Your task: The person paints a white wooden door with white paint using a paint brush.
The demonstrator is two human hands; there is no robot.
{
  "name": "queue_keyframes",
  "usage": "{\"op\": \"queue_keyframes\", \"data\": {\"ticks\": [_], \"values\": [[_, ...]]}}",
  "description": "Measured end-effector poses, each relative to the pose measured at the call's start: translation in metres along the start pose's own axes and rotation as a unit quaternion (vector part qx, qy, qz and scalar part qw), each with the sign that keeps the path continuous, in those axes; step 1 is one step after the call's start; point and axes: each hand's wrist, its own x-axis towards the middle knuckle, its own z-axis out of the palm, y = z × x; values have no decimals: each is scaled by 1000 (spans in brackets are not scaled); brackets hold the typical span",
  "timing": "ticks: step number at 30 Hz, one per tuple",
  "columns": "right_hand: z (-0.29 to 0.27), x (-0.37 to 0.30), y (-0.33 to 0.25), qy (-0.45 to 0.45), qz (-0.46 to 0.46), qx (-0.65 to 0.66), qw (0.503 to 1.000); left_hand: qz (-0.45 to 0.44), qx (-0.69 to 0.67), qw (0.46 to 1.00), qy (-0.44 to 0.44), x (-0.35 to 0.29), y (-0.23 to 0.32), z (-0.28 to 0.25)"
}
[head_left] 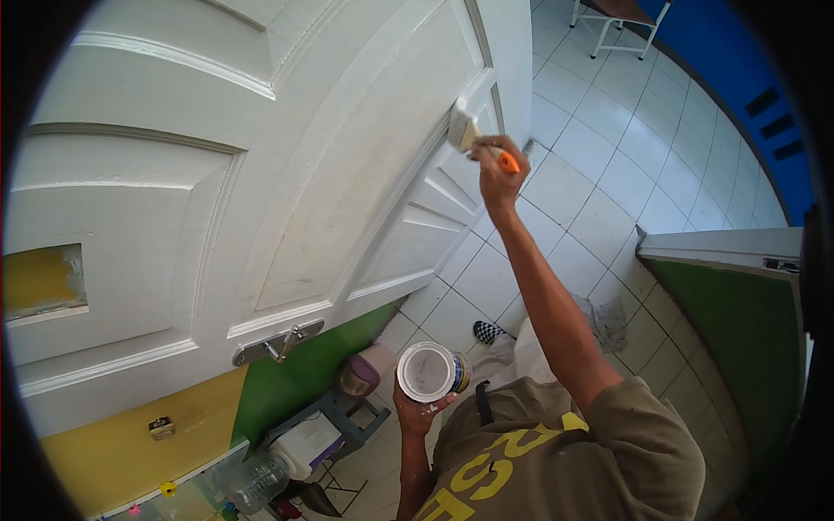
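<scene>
My right hand [502, 172] is closed around the orange-ended handle of a wide paintbrush [465, 128]. The brush's pale bristles rest against the white panelled door [347, 148], by the raised moulding of a panel. Down in front of my body, my left hand [419, 410] grips an open paint can [426, 372] from beneath and the side. White paint coats the can's rim and inside. A metal lever handle [280, 344] is fixed on the door, well to the left of the can. Toward the far left a rectangular cutout [45, 280] in the door shows yellow behind it.
Below the door stand a dark plastic stool [352, 417], a purple-and-white container [360, 375] and a clear plastic jug [261, 482]. A green door edge [725, 246] juts in at the right. White floor tiles [599, 130] stretch to a white-legged chair [618, 19] and blue wall.
</scene>
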Motion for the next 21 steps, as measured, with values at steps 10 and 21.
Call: {"op": "queue_keyframes", "data": {"ticks": [10, 21], "values": [[-17, 95, -27, 50, 224, 169, 958, 14, 19, 998, -58, 18, 18, 31], [25, -105, -39, -41, 252, 158, 954, -32, -24, 999, 28, -10, 4, 20]]}}
